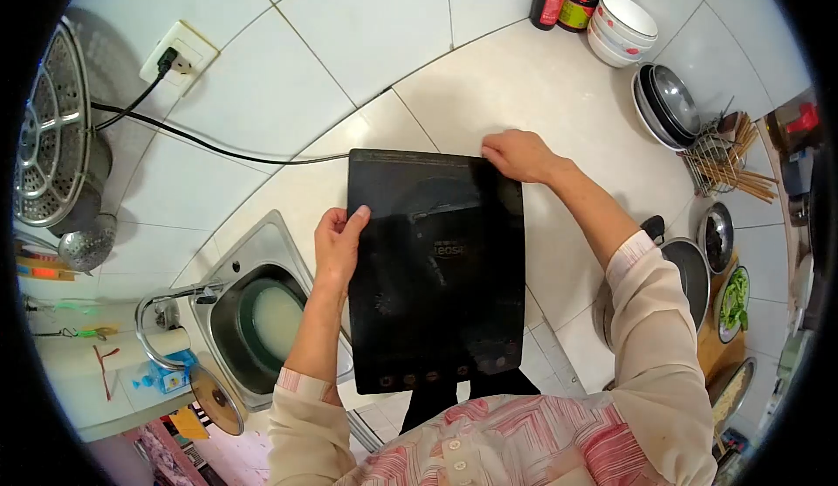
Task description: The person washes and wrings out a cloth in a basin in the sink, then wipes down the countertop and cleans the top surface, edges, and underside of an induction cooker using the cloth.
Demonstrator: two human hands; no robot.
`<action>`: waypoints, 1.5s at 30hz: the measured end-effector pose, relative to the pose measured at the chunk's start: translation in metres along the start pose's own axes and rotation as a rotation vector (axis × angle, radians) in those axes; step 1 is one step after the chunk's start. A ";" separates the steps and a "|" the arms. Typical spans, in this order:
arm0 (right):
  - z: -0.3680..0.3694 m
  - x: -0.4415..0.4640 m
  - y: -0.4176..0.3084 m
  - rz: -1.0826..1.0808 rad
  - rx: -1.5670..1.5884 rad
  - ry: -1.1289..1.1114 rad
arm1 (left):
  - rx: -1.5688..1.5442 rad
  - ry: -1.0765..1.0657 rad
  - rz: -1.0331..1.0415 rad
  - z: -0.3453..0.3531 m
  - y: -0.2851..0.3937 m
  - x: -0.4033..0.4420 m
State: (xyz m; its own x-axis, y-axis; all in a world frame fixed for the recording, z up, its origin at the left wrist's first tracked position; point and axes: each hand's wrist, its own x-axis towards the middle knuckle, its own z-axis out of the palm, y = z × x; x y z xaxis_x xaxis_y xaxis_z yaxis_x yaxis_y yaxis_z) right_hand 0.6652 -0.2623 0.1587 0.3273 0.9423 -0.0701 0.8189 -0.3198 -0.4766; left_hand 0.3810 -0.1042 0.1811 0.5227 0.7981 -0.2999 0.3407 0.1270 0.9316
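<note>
the black cooktop, glossy face up, reaches past the bench toward the person's body, its near end seemingly unsupported. the left hand grasps its left edge, thumb on top; the right hand has its fingers curled on the far edge near the right corner (how far they reach underneath, i cannot tell). with both grips toward the far half, the near end could dip and slip. the cord runs to a wall socket, so a pull could tug the plug; tilting left could knock the sink, where cloudy liquid might wet it.
</note>
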 end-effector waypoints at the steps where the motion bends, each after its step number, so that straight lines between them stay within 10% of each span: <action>1: 0.002 -0.007 0.010 0.081 0.059 -0.060 | 0.012 -0.005 -0.021 -0.003 -0.005 0.002; 10: 0.018 0.052 -0.048 -0.131 0.027 -0.063 | -0.046 -0.002 -0.075 -0.006 -0.007 -0.004; 23: 0.054 -0.045 -0.001 0.306 0.039 0.387 | -0.063 0.014 -0.126 -0.023 -0.056 -0.004; 39: 0.116 -0.272 -0.118 0.425 0.358 0.197 | -0.332 -0.123 -0.139 -0.033 -0.090 -0.005; 45: 0.148 -0.310 -0.136 0.580 0.498 0.537 | -0.362 -0.127 -0.126 -0.035 -0.104 -0.001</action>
State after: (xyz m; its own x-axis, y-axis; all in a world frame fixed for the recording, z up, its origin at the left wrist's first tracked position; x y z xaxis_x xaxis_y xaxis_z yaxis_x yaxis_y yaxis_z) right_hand 0.3822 -0.4962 0.1156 0.8975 0.4370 -0.0592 0.2037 -0.5298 -0.8233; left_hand 0.3175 -0.0979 0.0913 0.5947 0.6863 -0.4186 0.1231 0.4368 0.8911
